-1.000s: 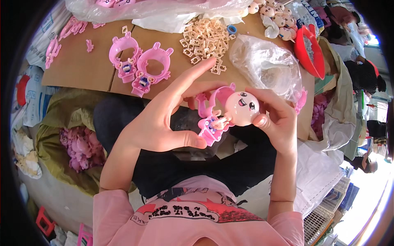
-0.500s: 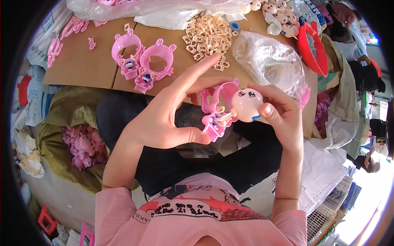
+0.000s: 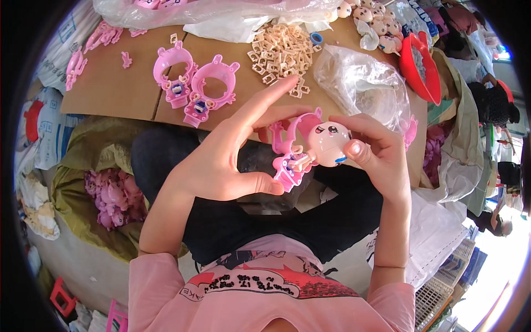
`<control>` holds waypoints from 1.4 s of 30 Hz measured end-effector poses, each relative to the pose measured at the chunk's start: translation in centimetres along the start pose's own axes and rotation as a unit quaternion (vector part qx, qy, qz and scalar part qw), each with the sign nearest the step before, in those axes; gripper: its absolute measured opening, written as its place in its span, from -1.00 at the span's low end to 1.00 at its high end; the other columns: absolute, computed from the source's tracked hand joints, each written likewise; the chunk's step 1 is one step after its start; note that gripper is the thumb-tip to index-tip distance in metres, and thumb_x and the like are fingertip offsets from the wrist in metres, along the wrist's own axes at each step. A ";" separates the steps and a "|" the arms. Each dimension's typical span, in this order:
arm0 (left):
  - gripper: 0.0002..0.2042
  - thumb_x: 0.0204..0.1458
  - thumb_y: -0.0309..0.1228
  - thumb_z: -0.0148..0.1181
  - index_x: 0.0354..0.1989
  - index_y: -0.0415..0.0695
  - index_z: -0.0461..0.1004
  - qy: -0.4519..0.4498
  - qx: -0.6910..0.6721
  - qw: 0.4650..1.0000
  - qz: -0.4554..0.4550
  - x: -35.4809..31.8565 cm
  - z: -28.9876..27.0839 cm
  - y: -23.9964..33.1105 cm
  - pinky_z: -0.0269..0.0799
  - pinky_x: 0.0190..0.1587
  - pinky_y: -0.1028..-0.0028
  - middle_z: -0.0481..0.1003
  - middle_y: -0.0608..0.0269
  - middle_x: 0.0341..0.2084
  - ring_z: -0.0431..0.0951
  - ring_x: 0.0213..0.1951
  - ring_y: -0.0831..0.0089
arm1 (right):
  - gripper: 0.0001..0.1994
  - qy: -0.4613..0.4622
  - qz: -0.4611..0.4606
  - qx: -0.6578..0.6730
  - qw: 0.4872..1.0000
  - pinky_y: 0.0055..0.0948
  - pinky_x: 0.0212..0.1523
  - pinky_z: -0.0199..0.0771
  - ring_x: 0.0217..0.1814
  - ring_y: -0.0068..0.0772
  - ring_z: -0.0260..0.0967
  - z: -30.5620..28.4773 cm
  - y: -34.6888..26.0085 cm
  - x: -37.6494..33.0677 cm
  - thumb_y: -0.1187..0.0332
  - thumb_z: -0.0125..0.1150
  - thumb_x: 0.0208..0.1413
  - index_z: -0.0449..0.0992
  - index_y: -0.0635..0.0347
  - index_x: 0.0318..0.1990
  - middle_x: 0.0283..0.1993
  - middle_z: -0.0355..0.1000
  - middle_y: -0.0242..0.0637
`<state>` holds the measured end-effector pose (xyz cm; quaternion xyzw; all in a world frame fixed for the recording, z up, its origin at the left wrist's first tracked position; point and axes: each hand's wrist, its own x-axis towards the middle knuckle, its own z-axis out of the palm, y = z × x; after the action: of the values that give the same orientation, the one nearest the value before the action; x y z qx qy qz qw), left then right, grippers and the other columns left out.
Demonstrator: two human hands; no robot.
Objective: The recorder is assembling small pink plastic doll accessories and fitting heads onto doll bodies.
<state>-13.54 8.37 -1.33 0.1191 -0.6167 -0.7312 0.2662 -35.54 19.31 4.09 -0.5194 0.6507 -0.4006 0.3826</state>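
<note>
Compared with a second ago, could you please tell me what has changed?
Little: both hands, left hand and right hand, keep hold of the pink frame and doll head, which now sits pressed further into it. The two finished pink frames on the cardboard stayed put.

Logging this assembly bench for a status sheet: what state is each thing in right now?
pink frame: held in the left hand, off the board
doll head: gripped by the right hand, pressed against the frame
two pink frames: lying flat on the cardboard board
beige clips: loose pile
clear bag: crumpled, lying on the board
red bowl: tilted
</note>
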 end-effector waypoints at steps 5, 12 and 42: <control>0.19 -0.44 -0.26 0.57 0.42 -0.14 -0.13 -0.005 -0.003 1.000 0.012 0.0 0.0 -0.2 0.21 0.18 0.33 0.33 -0.01 0.19 0.34 0.21 0.24 | -0.57 -0.022 -0.009 -0.041 0.999 -0.60 -0.32 0.20 -0.33 -0.64 0.24 -0.1 -0.4 0.1 0.07 0.35 0.02 0.59 0.17 -0.04 -0.28 0.50 -0.42; 0.18 -0.44 -0.29 0.56 0.42 -0.14 -0.13 -0.011 -0.006 1.000 0.019 0.0 -0.1 -0.2 0.19 0.20 0.32 0.33 -0.02 0.19 0.34 0.22 0.24 | -0.57 -0.041 -0.041 -0.108 0.992 -0.57 -0.27 0.23 -0.26 -0.56 0.30 -0.5 -1.5 0.3 0.13 0.36 0.00 0.57 0.14 0.00 -0.21 0.50 -0.36; 0.19 -0.41 -0.23 0.58 0.42 -0.16 -0.14 -0.021 -0.039 0.999 0.000 0.0 -0.2 -0.2 0.14 0.23 0.31 0.30 -0.03 0.21 0.30 0.24 0.22 | -0.56 0.001 -0.101 -0.055 0.993 -0.62 -0.34 0.20 -0.36 -0.61 0.16 0.2 0.1 -0.4 0.21 0.40 -0.09 0.56 0.14 -0.01 -0.07 0.54 -0.52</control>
<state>-13.50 8.21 -1.56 0.0935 -0.5935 -0.7568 0.2573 -35.28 19.72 3.99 -0.6021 0.6163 -0.4015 0.3106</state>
